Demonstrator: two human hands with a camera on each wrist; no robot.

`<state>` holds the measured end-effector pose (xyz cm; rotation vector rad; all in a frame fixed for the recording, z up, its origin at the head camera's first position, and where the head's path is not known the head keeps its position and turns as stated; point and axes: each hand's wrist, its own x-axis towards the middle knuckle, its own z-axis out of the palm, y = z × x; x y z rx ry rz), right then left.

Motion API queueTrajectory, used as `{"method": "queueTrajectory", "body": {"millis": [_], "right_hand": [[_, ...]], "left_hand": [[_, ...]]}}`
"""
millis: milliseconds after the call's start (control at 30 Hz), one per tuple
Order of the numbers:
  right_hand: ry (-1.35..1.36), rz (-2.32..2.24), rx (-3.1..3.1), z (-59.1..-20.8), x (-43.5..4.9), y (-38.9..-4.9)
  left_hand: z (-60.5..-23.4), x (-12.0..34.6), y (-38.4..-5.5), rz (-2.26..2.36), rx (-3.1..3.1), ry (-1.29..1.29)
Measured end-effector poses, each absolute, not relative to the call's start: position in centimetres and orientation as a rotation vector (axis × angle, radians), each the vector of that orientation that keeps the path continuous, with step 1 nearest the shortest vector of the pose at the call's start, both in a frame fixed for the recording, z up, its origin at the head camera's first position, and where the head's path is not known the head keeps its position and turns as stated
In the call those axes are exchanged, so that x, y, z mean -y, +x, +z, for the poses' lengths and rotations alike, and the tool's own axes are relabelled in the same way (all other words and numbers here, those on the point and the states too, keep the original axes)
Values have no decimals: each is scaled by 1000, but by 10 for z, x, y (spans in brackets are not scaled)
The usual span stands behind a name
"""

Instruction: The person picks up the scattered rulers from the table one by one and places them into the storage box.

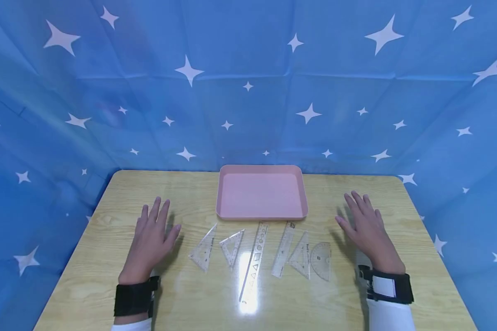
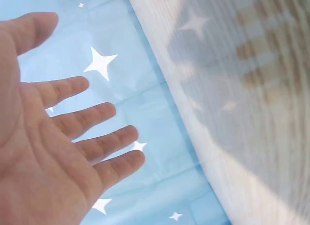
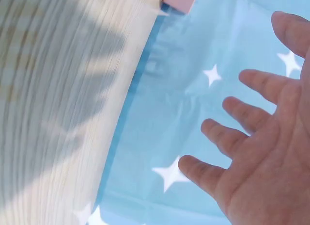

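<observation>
My left hand (image 1: 149, 239) hovers over the table's left side, fingers straight and spread, holding nothing. Over the right side my right hand (image 1: 366, 230) is held the same way, its palm bare in the right wrist view. Between them lies a row of clear plastic drawing tools. From left to right come a large set square (image 1: 204, 248), a smaller set square (image 1: 232, 247), a long stencil ruler (image 1: 254, 262), a shorter ruler (image 1: 283, 250), another set square (image 1: 301, 256) and a protractor (image 1: 320, 260). The protractor is nearest my right hand, the large set square nearest my left.
A shallow pink tray (image 1: 262, 218) stands at the table's back edge, just behind the tools. Blue cloth (image 1: 248, 105) with white stars hangs behind and beside the wooden table (image 1: 199, 303). A bright glare falls over the long ruler's lower end.
</observation>
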<state>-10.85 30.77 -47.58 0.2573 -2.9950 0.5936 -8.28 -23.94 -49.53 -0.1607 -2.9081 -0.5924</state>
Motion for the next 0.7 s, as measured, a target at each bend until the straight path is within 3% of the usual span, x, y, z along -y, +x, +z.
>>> {"method": "queueTrajectory", "body": {"millis": [700], "right_hand": [[432,569,2960,-464,-268,-122]], "left_hand": [[-479,236,-76,-488,2891,-142]]}}
